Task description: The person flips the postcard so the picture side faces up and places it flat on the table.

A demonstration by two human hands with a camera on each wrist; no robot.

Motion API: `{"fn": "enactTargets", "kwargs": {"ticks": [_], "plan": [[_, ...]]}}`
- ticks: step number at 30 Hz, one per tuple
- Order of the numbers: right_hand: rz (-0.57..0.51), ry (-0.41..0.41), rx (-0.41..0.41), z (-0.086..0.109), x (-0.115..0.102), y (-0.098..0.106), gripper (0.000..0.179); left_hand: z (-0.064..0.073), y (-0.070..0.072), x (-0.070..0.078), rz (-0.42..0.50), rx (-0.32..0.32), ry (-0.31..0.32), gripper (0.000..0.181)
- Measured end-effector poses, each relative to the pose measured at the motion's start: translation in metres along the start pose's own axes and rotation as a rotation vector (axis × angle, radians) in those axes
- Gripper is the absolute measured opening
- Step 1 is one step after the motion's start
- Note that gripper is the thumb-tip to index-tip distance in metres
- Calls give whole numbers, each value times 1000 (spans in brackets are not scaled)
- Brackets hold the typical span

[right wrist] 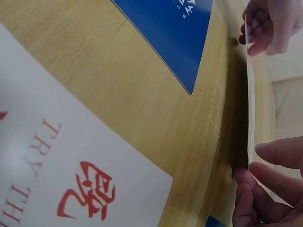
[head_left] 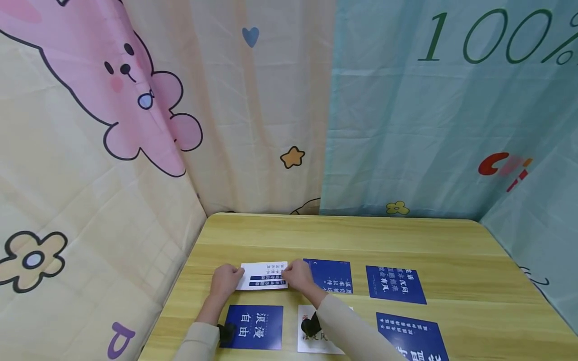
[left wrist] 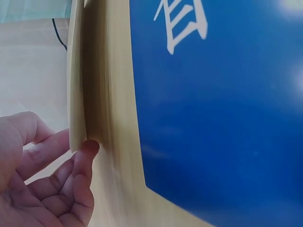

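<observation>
A white card [head_left: 264,269] with dark blue text bands is tilted up over the left part of the wooden table, at the back row. My left hand [head_left: 225,281] pinches its left edge between thumb and fingers. At the opposite edge, my right hand [head_left: 299,275] pinches it too. Seen edge-on, the card [left wrist: 77,94] runs upward from the left hand's fingertips in the left wrist view. In the right wrist view both hands grip the ends of the thin card [right wrist: 251,104], its lower edge close over the table.
Blue cards with white characters lie around: one [head_left: 254,338] in front of the left hand, one [head_left: 331,273] beside the right hand, and two at right [head_left: 395,285]. A white card [head_left: 304,341] lies partly under the right sleeve. Printed curtains [head_left: 271,100] enclose the wooden table [head_left: 478,281].
</observation>
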State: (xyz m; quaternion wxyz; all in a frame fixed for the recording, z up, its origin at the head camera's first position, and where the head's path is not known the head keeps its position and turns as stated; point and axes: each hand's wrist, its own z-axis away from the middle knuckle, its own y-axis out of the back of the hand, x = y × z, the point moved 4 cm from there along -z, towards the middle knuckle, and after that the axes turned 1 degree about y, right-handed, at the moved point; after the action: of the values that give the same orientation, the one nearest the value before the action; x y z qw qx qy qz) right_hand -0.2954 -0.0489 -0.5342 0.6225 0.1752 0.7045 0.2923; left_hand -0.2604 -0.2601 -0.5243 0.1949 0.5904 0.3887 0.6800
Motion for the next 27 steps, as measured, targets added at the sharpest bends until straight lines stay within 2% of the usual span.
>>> {"fn": "enactTargets", "kwargs": {"ticks": [3, 8, 23, 27], "plan": [[16, 7, -27, -1, -3, 0, 4, -2, -2, 0, -7, -6, 10, 35], [31, -1, -45, 0, -8, 0, 10, -4, -3, 1, -23, -1, 3, 39], [169, 60, 20, 2, -16, -8, 7, -4, 0, 7, -92, 14, -33, 40], [180, 75, 36, 3, -15, -11, 18, -4, 1, 8, -97, 9, -39, 40]]}}
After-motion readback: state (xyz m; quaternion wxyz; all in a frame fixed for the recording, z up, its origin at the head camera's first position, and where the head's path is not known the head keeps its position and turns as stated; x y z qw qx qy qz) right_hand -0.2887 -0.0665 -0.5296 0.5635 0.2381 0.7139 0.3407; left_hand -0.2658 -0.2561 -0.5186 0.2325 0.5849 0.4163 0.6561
